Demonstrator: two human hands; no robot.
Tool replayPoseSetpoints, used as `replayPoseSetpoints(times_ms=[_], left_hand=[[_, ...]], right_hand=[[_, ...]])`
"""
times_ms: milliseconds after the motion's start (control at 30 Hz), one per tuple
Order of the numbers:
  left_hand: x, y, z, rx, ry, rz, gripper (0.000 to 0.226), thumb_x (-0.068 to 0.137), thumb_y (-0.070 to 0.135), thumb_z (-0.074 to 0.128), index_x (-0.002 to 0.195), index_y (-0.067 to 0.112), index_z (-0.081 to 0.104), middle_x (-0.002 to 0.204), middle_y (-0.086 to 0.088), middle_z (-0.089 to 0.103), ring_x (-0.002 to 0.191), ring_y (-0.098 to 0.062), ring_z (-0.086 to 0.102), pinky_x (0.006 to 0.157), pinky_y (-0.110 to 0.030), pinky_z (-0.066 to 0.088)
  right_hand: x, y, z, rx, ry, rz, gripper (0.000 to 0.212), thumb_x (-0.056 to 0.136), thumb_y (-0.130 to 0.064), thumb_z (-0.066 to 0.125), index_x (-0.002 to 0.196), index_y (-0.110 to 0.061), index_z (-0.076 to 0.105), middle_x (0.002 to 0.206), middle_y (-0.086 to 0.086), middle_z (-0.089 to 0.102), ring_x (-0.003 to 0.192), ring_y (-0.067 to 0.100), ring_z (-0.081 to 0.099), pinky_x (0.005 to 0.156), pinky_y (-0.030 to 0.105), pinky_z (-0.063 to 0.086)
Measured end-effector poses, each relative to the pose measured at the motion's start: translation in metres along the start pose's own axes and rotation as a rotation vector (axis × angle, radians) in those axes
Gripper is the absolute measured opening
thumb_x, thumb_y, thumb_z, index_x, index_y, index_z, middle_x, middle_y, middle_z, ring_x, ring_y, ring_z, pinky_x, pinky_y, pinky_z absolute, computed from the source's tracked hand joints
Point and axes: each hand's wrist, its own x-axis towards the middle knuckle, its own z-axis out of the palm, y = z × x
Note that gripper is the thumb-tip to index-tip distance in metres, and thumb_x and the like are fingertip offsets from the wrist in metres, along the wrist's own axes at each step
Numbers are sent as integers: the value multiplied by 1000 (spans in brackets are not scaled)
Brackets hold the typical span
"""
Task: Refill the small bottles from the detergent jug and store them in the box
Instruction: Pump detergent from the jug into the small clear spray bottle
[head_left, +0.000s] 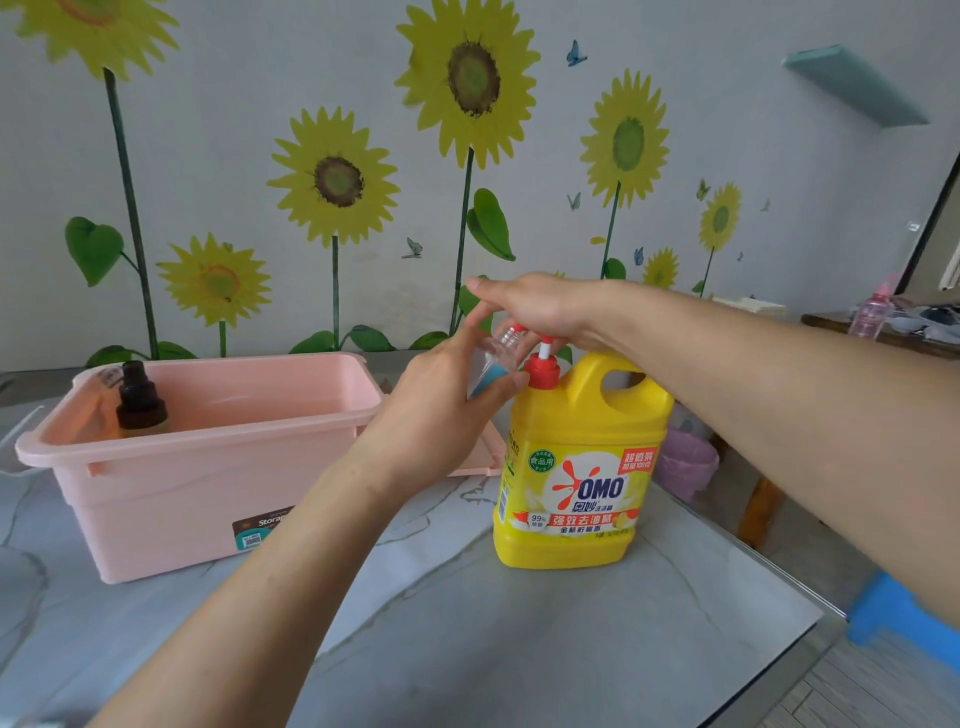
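- Marble-patterned table (519, 649) surface, glossy; sunflower-decal wall behind.
- Small bottle (493, 364): clear plastic, blue label, long axis tilted, open neck angled up-right to just under the pump spout (517, 328).
- Left hand (441, 410) is wrapped around the bottle body, immediately left of the jug neck.
- Right hand (540, 312) rests palm-down on the pump head, fingers extended over the spout; it is the nearer hand for pressing.
- Detergent jug (576, 467): yellow rigid plastic, upright, red pump collar, moulded handle.
- Pink box (208, 478): smooth plastic, left of the jug, holding one dark-capped amber bottle (140, 405) upright at its left end.
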Motion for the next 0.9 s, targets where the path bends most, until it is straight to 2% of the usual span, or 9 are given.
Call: replayPoseSetpoints(times_ms=[67,167,267,333,433,567,667,767,900], left_hand=[[-1,0,0,-2,-4,9,49,97,43,59,139,21,46,87,26,49,78,-6,51,62,-7,38],[-1,0,-1,-4,-15,1,52,97,44,59,141,20,44,102,19,57,70,-6,51,60,-7,38],[0,1,-2,-4,-13,-8,46,96,46,58,133,19,49,85,25,49,73,-6,49,59,-11,35],[1,1,-1,-6,-7,-8,46,97,45,58,134,20,48,83,27,46,69,-3,50,58,-12,35],[0,0,0,6,-14,-8,48,97,44,59,136,20,46,82,30,45,65,3,50,57,-10,37],[0,2,0,-6,-13,-19,44,97,45,58,131,19,49,81,26,46,66,1,50,55,-12,37],[1,1,-2,11,-4,-10,41,97,45,58,128,19,51,81,25,47,69,-1,51,57,-11,35],[0,0,-1,25,-10,8,48,97,43,59,137,20,47,80,29,46,63,2,51,57,-9,39],[-1,1,-1,18,-4,-12,41,97,44,58,130,20,50,81,22,48,73,-6,54,56,-13,36]], right_hand=[[-1,2,5,0,9,-3,59,103,-60,25,130,-25,63,133,6,53,104,26,62,92,44,36],[-4,-1,6,-47,-9,-2,59,103,-60,24,130,-27,63,128,8,57,116,29,57,97,46,36],[-7,-5,-1,-57,-29,-19,59,102,-63,22,134,-30,59,146,10,50,95,18,64,97,46,37],[-8,-2,2,-6,5,-43,58,103,-60,23,134,-28,60,143,11,52,79,8,59,103,45,36],[-9,2,8,7,13,-52,58,104,-57,23,133,-25,61,141,13,53,83,15,59,109,43,32],[-5,-3,-1,-69,-28,-21,61,101,-64,20,135,-31,59,146,10,50,98,20,62,105,48,37],[-3,0,2,5,1,-47,62,101,-63,21,134,-28,60,143,12,53,94,19,67,96,43,39],[-2,4,9,40,14,-49,60,103,-59,24,131,-21,62,133,14,58,99,28,70,78,30,46],[2,2,-1,-33,-30,-55,62,101,-65,20,135,-30,58,142,10,53,98,20,67,100,46,41]])
